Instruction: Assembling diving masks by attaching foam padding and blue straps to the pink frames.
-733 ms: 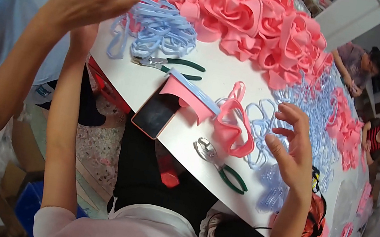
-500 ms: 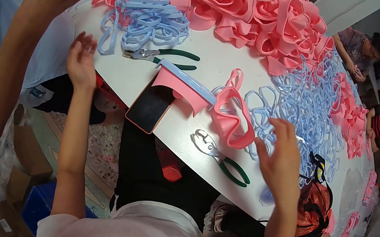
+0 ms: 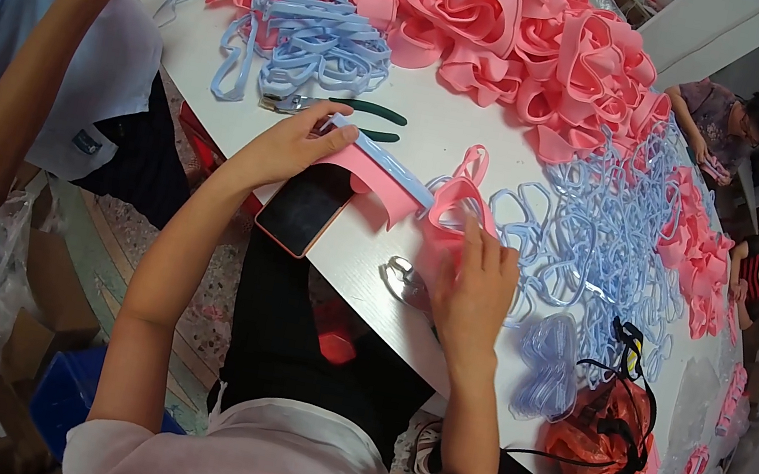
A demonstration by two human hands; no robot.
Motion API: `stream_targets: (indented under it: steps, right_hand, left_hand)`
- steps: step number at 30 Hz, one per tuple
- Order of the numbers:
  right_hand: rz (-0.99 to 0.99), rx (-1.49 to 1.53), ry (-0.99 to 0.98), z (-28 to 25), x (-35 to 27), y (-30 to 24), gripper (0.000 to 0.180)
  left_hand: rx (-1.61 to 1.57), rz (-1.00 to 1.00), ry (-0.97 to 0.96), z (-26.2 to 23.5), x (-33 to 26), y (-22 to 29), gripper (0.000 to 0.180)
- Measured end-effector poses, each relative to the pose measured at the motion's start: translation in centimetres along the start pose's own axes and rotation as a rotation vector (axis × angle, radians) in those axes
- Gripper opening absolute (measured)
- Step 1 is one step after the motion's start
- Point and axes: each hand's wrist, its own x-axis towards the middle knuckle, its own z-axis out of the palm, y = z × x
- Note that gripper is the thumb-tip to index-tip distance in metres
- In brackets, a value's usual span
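Observation:
My left hand [image 3: 299,144] is closed on the upper left end of a curved pink rubber piece [image 3: 374,180] with a light-blue rim [image 3: 383,159] along its top. My right hand [image 3: 478,285] grips a pink rubber loop [image 3: 457,202] just to the right; its lower part is hidden behind my fingers. Partly under my right hand lie pliers [image 3: 405,280], their handles mostly covered. Another pair of pliers with green handles [image 3: 376,113] rests beyond my left hand. A dark phone [image 3: 302,213] with an orange edge lies below the rimmed piece.
A large heap of pink rubber pieces [image 3: 488,23] covers the far table. Light-blue frames lie in a bundle [image 3: 317,43] and a wide tangle [image 3: 606,216]. Clear plastic pieces [image 3: 548,363] and a red bag [image 3: 600,428] are at right. A co-worker's arm [image 3: 54,68] is at left.
My left hand has moved right onto the rimmed pink piece. My right hand has come left and down onto the pink loop, uncovering the clear plastic pieces. The co-worker's hand has shifted up.

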Motion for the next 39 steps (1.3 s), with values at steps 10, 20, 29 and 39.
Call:
stream_targets:
  steps: [10, 20, 29, 39]
  right_hand:
    - [-0.07, -0.081, 0.107, 2.8, 0.8, -2.1, 0.042]
    - [0.428, 1.167, -0.076, 0.2, -0.6, -1.0, 0.039]
    - [0.574, 1.438, -0.046, -1.3, -1.0, 0.0, 0.037]
    - [0.362, 1.15, -0.126, -2.7, -0.7, 1.2, 0.035]
  left_hand:
    - [-0.2, 0.21, 0.065, 1.9, -2.9, -1.8, 0.049]
    - [0.108, 1.015, 0.307, 5.3, -8.0, -0.8, 0.066]
    - [0.274, 1.031, 0.36, 7.5, -9.3, -1.3, 0.075]
    - [0.114, 0.264, 0.024, 5.8, -10.3, 3.3, 0.068]
